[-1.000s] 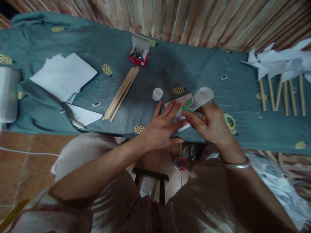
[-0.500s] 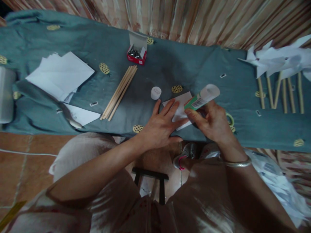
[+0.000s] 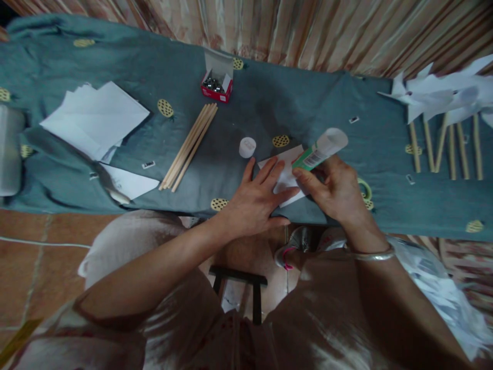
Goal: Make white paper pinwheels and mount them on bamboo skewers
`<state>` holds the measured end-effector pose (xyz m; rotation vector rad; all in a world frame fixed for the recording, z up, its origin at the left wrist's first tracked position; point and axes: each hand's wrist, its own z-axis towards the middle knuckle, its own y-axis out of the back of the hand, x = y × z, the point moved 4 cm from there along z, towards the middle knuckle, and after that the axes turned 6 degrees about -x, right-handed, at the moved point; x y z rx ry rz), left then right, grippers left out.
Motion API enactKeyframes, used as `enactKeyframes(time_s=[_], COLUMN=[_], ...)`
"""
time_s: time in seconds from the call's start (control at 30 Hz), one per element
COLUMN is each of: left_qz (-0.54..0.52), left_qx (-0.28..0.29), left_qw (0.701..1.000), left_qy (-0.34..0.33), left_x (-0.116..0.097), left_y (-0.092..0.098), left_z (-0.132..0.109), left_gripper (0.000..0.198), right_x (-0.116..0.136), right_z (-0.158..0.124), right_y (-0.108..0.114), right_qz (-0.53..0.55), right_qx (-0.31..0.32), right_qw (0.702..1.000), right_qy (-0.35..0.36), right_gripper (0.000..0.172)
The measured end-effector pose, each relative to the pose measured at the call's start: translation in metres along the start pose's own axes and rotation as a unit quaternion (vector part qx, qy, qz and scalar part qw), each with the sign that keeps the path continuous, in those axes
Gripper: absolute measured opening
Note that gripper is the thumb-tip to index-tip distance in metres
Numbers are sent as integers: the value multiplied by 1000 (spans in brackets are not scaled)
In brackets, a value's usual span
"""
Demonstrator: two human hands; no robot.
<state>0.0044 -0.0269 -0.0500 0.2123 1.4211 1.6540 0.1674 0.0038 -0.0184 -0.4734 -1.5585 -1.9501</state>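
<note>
My left hand (image 3: 256,200) lies with its fingers spread on a small piece of white paper (image 3: 288,177) near the table's front edge. In my right hand (image 3: 337,187) is a green and white glue stick (image 3: 319,149), tilted over the right part of that paper. Its lower end is hidden behind my fingers, so I cannot tell whether it touches the sheet. A white round cap (image 3: 247,147) stands just beyond my left fingertips. Close to my right wrist, a roll of green tape (image 3: 364,189) rests partly hidden on the cloth.
Wooden sticks (image 3: 190,146) and a red box of shiny metal pins (image 3: 216,87) are left of centre. White paper sheets (image 3: 94,118) lie farther left. Several paper pinwheels (image 3: 442,97) on sticks lie at right. A stool (image 3: 239,275) stands below the teal cloth (image 3: 127,56).
My right hand and the glue stick have shifted very slightly, the stick's top end rising a little away from me. My left hand stays in place on the paper.
</note>
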Motion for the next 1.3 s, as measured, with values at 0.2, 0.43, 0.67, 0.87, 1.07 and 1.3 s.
enactKeyframes(time_s=[0.2,0.43,0.67,0.87,1.07,1.3], left_qz=[-4,-14,-15,-12,-1,28], left_qx=[0,-2,-7,-4,3,13], left_qw=[1000,1000,1000,1000,1000,1000], left_qy=[3,2,-4,-2,1,2], left_x=[0,1,0,1,1,-1], left_y=[0,-1,1,1,1,3], left_z=[0,0,0,0,1,2], left_gripper=[64,64,63,63,64,67], right_x=[3,9,12,12,8,7], right_z=[1,2,0,-2,-3,-5], right_y=[-3,-4,-4,-2,0,2], right_qz=[2,-6,-11,-24,-34,-60], right_qx=[-5,3,31,30,28,-2], right_qw=[1000,1000,999,999,999,997], right_qy=[11,8,16,25,32,40], right_gripper=[36,35,32,32,32,36])
